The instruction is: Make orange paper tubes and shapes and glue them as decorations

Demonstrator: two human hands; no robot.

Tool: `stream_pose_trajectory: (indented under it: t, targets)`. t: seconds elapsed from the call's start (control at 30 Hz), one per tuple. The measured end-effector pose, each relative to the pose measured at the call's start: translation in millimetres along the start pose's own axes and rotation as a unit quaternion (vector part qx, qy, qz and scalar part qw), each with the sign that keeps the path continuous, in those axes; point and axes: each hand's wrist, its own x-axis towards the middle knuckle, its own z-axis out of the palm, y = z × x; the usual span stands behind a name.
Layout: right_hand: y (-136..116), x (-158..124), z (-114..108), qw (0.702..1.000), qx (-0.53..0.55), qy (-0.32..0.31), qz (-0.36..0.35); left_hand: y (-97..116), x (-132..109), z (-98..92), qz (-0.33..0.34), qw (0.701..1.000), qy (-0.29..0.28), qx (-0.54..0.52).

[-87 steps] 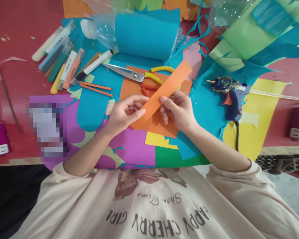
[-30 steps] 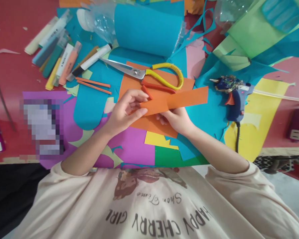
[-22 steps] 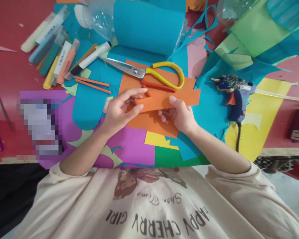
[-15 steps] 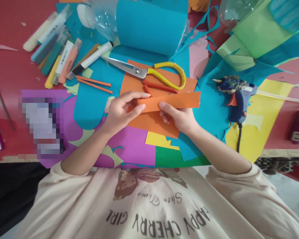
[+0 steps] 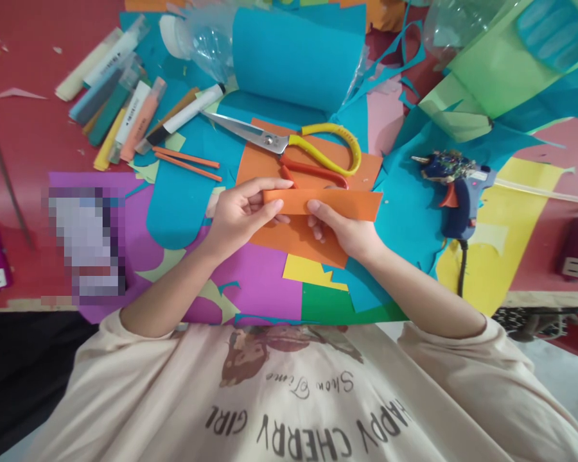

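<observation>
A flat orange paper strip (image 5: 344, 203) is held crosswise at the middle of the scene, above a larger orange paper sheet (image 5: 313, 237). The left hand (image 5: 241, 215) pinches the strip's left end between thumb and index finger; the right hand (image 5: 351, 231) grips it near the middle, thumb on the face, other fingers curled below. Just beyond the strip lie metal scissors (image 5: 270, 140) with one yellow and one red handle, their blades pointing left. Farther left, two narrow orange paper strips (image 5: 187, 163) lie near a row of coloured markers (image 5: 135, 115), whose barrel print is too small to read. At the far side rests a clear plastic bottle wrapped in blue paper (image 5: 298, 58); to the right sits a dark blue glue gun (image 5: 462, 199). Nearest, the wearer's cream shirt (image 5: 289, 372) reads "Show Time" and "HAPPY CHERRY GIRL", upside down.
</observation>
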Motion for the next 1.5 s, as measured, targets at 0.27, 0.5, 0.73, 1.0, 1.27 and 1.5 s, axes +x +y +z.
stream_pose_trajectory:
  t: [0.27, 0.5, 0.73, 1.0, 1.27, 1.5]
  targets:
    - [-1.6, -0.1, 1.4, 1.000, 0.001, 0.017, 0.009, 0.6, 0.5, 0.9, -0.003, 0.999, 0.025, 0.022]
    - [-1.3, 0.0, 1.0, 1.000, 0.011, 0.016, 0.002, 0.4, -0.1, 0.3, 0.001, 1.000, 0.019, 0.019]
    - [0.2, 0.2, -0.1, 1.000, 0.008, 0.015, 0.001, 2.1, -0.6, 0.6, -0.007, 0.999, 0.022, 0.035]
    - [-1.8, 1.4, -2.7, 1.000, 0.008, 0.008, 0.003, 0.8, 0.1, -1.4, 0.014, 0.998, 0.038, 0.037]
    - [-2.5, 0.5, -2.0, 1.000, 0.017, 0.009, 0.001, 0.9, -0.9, -0.4, 0.031, 0.996, 0.065, 0.046]
    - [-1.9, 0.8, -2.6, 1.000, 0.015, 0.007, 0.002, 0.9, -0.3, 0.1, 0.032, 0.997, 0.062, 0.036]
